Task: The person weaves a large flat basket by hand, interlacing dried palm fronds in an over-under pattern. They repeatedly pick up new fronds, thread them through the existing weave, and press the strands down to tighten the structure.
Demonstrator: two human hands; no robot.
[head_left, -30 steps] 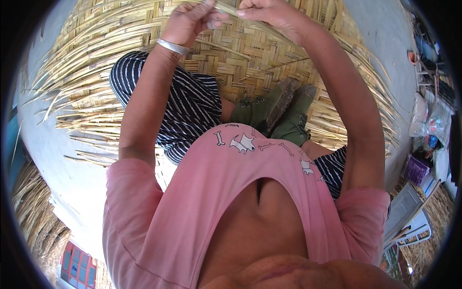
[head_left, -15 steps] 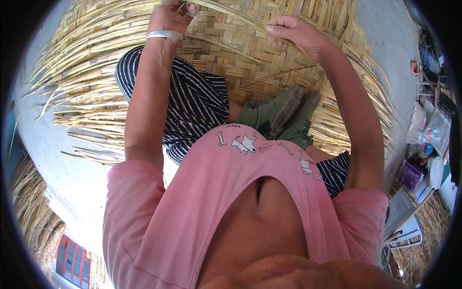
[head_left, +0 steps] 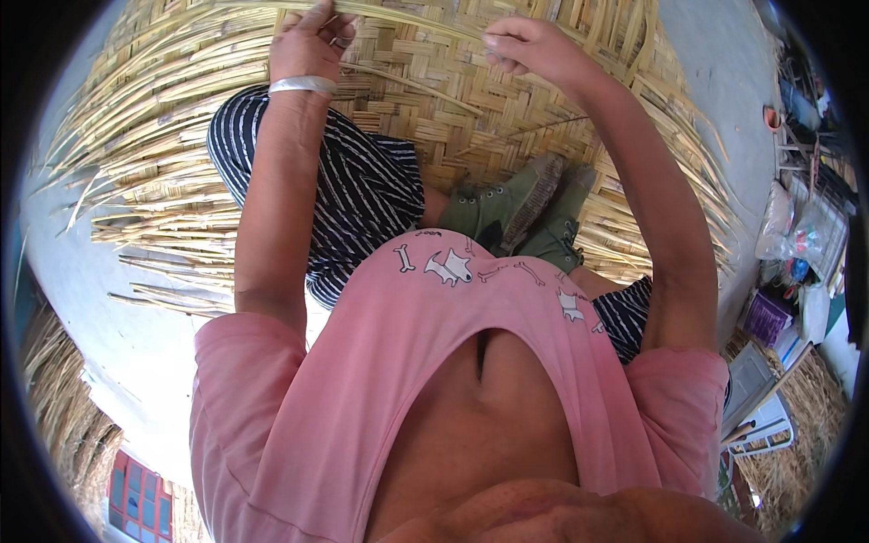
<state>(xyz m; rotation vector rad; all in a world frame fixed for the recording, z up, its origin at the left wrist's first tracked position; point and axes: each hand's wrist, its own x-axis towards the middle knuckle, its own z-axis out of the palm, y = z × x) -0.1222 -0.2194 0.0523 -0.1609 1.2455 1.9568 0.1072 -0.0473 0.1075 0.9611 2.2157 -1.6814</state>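
A large woven mat (head_left: 434, 122) of pale yellow split-cane strips lies under my crossed legs. Over its far part I hold one long, narrow greenish cane strip (head_left: 412, 17) stretched between my hands. My left hand (head_left: 308, 45), with a silvery bracelet at the wrist, is closed around the strip near the upper edge of view. The thumb and fingers of my right hand (head_left: 529, 47) pinch the strip's right-hand part; its end there is hidden by the fingers. Unwoven strip ends (head_left: 167, 149) fan out from the mat's left side.
My green canvas shoes (head_left: 507, 208) rest on the mat. Along the right lie plastic bags (head_left: 806, 240), a purple container (head_left: 768, 319) and a white metal frame (head_left: 765, 430). Dry straw (head_left: 68, 389) stands at lower left, near a red-framed window (head_left: 140, 493). Pale floor (head_left: 136, 348) surrounds the mat.
My right hand has shifted slightly left and up. My left hand has lowered a little and moved slightly left, its fingers now showing on the strip. The strip is still held.
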